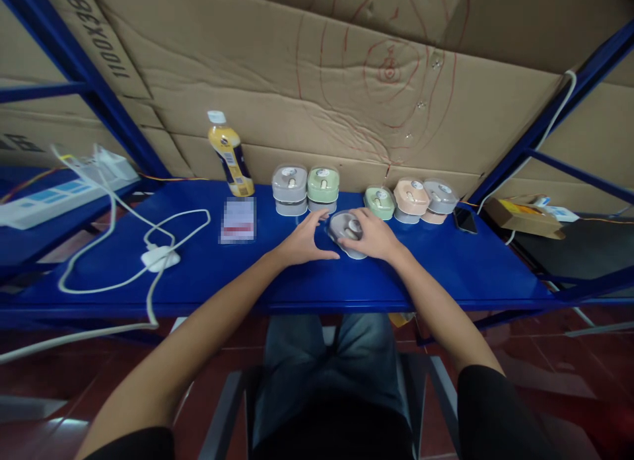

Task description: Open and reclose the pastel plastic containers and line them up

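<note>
A small grey lidded box (346, 227) with a clear lid and a label sits near the middle of the blue tabletop. My right hand (375, 234) is wrapped over its right side. To the left of the box, my left hand (307, 240) is open, thumb and fingers spread apart and curved toward it. Behind my left hand stand two stacks, one topped by a grey box (290, 184) and one by a green box (323, 185). Right of these are a lower green box (380, 202) and stacks topped by a peach box (412, 197) and another grey box (440, 197).
A yellow drink bottle (231, 154) stands at the back left, behind a blurred card (238, 220). White cables with a white plug block (160, 258) and a power strip (64, 192) lie left. A phone (465, 219) and an open carton (525, 217) lie right. Cardboard (257, 70) walls the back.
</note>
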Available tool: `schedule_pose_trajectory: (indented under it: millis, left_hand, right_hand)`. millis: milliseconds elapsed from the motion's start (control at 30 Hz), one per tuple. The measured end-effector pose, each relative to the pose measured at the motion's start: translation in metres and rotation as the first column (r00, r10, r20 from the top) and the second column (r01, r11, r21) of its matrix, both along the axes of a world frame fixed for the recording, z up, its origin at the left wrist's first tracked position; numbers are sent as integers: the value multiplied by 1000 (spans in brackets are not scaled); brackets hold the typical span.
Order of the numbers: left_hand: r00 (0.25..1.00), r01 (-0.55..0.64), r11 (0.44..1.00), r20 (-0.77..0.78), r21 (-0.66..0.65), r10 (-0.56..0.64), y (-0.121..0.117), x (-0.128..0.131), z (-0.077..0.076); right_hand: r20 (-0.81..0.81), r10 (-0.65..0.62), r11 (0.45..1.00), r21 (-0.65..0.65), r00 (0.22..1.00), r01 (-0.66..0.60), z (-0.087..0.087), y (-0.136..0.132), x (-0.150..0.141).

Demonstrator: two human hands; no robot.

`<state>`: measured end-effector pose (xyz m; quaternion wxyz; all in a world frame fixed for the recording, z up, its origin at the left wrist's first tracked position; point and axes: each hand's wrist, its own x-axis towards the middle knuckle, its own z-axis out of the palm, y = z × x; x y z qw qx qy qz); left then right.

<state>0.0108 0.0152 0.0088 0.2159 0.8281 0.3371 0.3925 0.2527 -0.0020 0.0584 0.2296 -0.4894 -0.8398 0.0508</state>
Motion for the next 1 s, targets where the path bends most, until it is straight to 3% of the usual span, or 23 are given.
schedule_pose_trajectory:
  millis: [67,167,300,400,500,633,800,1000]
  left_hand:
    - [999,37,998,-8,-58,-38,2,-2,-2]
    - [996,83,990,-17,-111,-86,2,-2,-3]
    - [993,94,987,-54,-132,-102,-3,1,2]
    - [992,85,987,-80,-134,-96,-7,2,6]
    - [992,65,993,-100,-100,-75,-8,0,7]
    - [985,91,996,-152,22,-86,-9,-2,5]
    - [980,113,990,-173,83,-97,-11,0,3]
    - [991,5,996,-131,87,6,-3,-11,9]
  right_hand:
    - [-80,238,971,13,968,-238,-1,1,6]
    - [-127,342,940,26,931,-341,-3,0,7]
    - [-33,284,957,-45,958,-285,-8,-5,-4]
    - [-61,289,956,-40,955,-291,-8,-5,-3]
    - [-194,281,958,4,940,-286,-5,1,15]
    - [-335,102,993,-30,937,-118,-6,14,52]
    - [-306,-60,991,-132,950,20,-14,24,76]
    - [-293,-85,989,-140,952,46,-17,25,75]
